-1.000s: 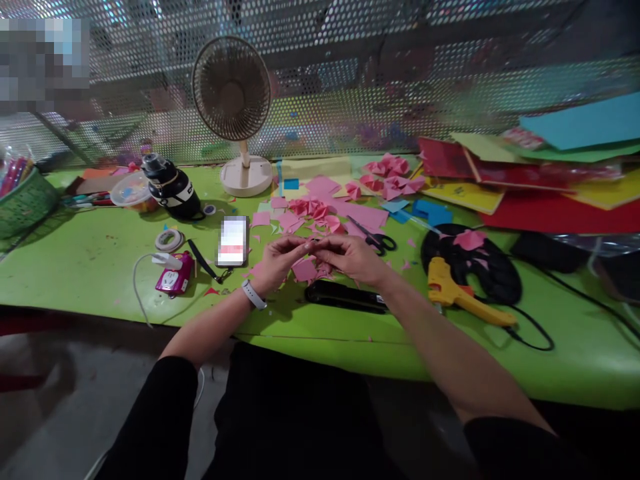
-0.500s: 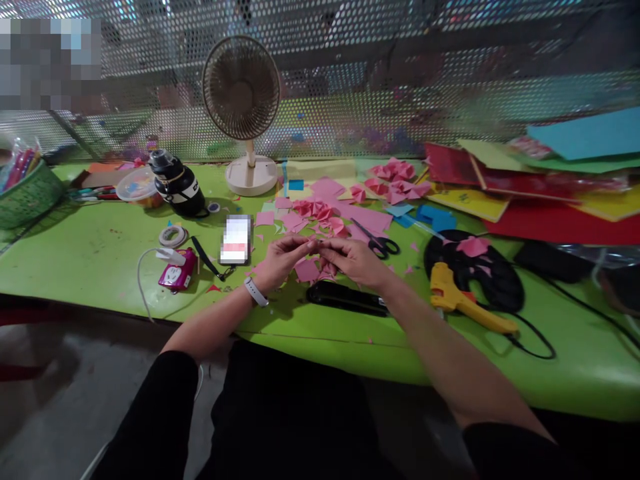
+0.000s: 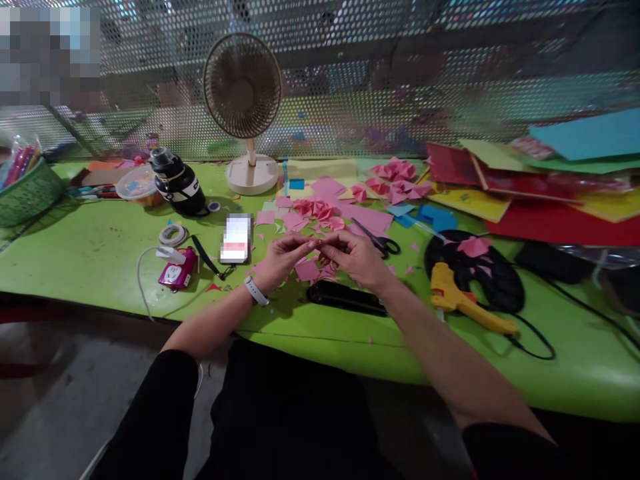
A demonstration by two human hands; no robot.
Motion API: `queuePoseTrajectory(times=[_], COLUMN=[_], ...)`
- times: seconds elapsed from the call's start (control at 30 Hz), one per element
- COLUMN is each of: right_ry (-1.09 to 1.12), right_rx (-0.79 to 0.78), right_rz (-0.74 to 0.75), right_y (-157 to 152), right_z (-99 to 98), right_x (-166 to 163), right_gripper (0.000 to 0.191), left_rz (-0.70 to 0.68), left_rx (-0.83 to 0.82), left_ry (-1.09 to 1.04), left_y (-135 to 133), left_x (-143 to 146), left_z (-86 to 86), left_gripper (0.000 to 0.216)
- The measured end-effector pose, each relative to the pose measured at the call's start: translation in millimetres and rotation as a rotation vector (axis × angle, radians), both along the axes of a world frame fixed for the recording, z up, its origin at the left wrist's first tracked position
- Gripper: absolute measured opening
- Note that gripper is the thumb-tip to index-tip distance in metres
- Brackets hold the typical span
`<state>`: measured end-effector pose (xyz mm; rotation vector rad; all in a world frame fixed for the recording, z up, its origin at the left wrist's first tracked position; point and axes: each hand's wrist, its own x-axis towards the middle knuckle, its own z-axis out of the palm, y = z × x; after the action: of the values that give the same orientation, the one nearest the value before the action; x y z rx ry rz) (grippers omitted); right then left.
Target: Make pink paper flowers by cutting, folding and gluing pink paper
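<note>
My left hand (image 3: 287,257) and my right hand (image 3: 353,255) meet fingertip to fingertip over the table. Both are closed in a pinch on a small piece of pink paper, mostly hidden by the fingers. Just beyond them lie crumpled pink paper petals (image 3: 315,210) and flat pink paper squares (image 3: 373,217). Below the hands, a pink square (image 3: 307,269) rests among scraps. A black stapler-like object (image 3: 345,298) lies under my right wrist. Black-handled scissors (image 3: 389,247) lie just right of my right hand.
A yellow glue gun (image 3: 465,303) and black cushion-like pad (image 3: 500,280) lie right. Colored paper (image 3: 555,227) is stacked at the back right. A fan (image 3: 251,175) stands behind. Left are a phone (image 3: 236,239), purple power adapter (image 3: 179,270), tape roll (image 3: 173,235) and black bottle (image 3: 177,183).
The fingers of my right hand have shifted slightly and are more bent at the pinch. My left hand stays nearly in place. The things on the table have not moved.
</note>
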<state>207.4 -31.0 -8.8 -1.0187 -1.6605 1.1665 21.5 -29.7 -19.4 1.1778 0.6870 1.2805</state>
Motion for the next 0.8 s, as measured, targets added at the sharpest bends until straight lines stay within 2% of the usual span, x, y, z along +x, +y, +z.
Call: queuePoseTrajectory(times=[0.27, 0.5, 0.7, 0.8], right_ry=[0.009, -0.119, -0.233, -0.263], right_rx=[0.012, 0.132, 0.379, 0.332], right_rz=[-0.02, -0.041, -0.117, -0.096], right_y=[0.7, -1.8, 3.1, 8.6], right_z=[-1.8, -1.3, 3.0, 6.1], right_x=[-0.2, -0.1, 3.4, 13.1], right_gripper=[0.034, 0.032, 0.024, 0.024], left_rz=[0.029, 0.016, 0.086, 0.127], left_rx=[0.0, 0.005, 0.018, 0.008], left_ry=[0.0, 0.017, -0.001, -0.025], left_y=[1.3, 0.9, 1.6, 4.6], left_x=[1.5, 1.1, -1.1, -5.4], left_z=[-4.1, -3.8, 3.5, 9.8], left_gripper=[0.022, 0.022, 0.024, 0.026])
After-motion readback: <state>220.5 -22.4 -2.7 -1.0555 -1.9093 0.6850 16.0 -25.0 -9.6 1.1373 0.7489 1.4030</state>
